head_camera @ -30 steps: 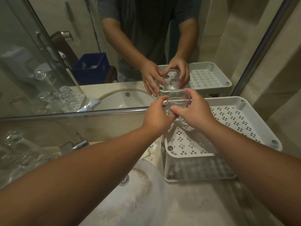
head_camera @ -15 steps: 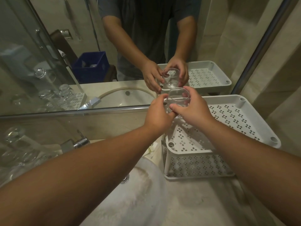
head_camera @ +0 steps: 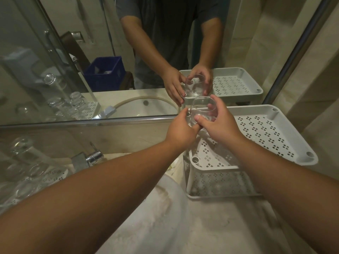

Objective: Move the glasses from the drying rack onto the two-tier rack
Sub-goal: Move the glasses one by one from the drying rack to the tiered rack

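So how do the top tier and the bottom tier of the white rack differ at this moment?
The top tier lies mostly in plain view, with both hands holding a clear glass over its far left corner; the bottom tier sits beneath it, largely covered and shadowed. The left hand and right hand are nowhere near the bottom tier. Both tiers are white perforated plastic, with no glass set down where visible.

Mirror (head_camera: 128,52) beyond fingertips, metal-edged. Blue crate (head_camera: 104,73) in reflection, up and left of fingers. Tap (head_camera: 88,158) below-left of fingers, chrome. Basin (head_camera: 146,217) below them, pale, w/ streaky marks. Counter (head_camera: 229,226) stone-look, pale.
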Available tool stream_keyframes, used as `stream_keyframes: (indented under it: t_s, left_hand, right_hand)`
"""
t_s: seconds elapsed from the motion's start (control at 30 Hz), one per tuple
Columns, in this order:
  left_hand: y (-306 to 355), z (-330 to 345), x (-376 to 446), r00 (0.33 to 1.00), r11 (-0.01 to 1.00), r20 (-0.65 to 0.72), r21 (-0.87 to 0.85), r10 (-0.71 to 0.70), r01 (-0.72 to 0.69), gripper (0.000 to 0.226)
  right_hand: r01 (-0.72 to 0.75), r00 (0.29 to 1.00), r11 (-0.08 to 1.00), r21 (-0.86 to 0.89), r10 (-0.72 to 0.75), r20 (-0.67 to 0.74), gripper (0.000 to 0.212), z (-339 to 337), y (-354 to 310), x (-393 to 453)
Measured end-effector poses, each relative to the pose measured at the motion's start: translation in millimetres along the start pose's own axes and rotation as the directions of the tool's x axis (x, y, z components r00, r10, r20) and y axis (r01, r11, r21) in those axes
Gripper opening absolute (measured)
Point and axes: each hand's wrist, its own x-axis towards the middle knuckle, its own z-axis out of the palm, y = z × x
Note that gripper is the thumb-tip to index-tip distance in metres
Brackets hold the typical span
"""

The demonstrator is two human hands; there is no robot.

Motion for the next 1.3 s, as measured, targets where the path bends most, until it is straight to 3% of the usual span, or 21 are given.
stream_keyframes:
  t_s: [0.27, 0.37, 0.53, 0.73, 0.87, 1.07, 1.3]
  left_hand:
    - [4, -11, -6, 0.999, 1.0, 0.046, 0.004, 0.011, -0.011, 0.078]
    - [1, -19, -12, 0.999, 1.0, 0.052, 0.005, 0.008, -0.008, 0.078]
    - [-7, -46, -23, 1.0, 1.0, 0.01, -0.005, -0.021, 0.021, 0.078]
    - [-25, -106, -43, 0.989, 1.0, -0.148, 0.014, -0.018, 0.02, 0.068]
    - [-49, -156, -64, 0.966, 0.998, -0.252, 0.014, -0.051, 0.057, 0.059]
    - [-94, -234, -104, 0.918, 0.989, -0.368, -0.026, -0.145, 0.146, 0.062]
    - [-155, -312, -149, 0.8, 0.92, -0.459, -0.257, -0.386, 0.296, 0.056]
  right_hand:
    - [-0.008, 1.0, 0.999, -0.031, 0.008, 0.008, 0.091, -1, -3, 2]
    - [-0.003, 0.999, 0.998, -0.065, 0.0, -0.047, 0.096, -3, -10, 1]
    - [0.228, 0.939, 0.94, -0.255, -0.282, -0.198, 0.082, -2, -43, -14]
    - [0.481, 0.849, 0.811, -0.333, -0.526, -0.055, 0.069, 34, -99, -34]
    - [0.543, 0.831, 0.765, -0.346, -0.55, 0.087, 0.071, 81, -130, -43]
    - [0.633, 0.768, 0.75, -0.19, -0.579, 0.275, 0.073, 167, -176, -64]
    - [0.695, 0.687, 0.71, -0.113, -0.609, 0.398, 0.071, 265, -226, -94]
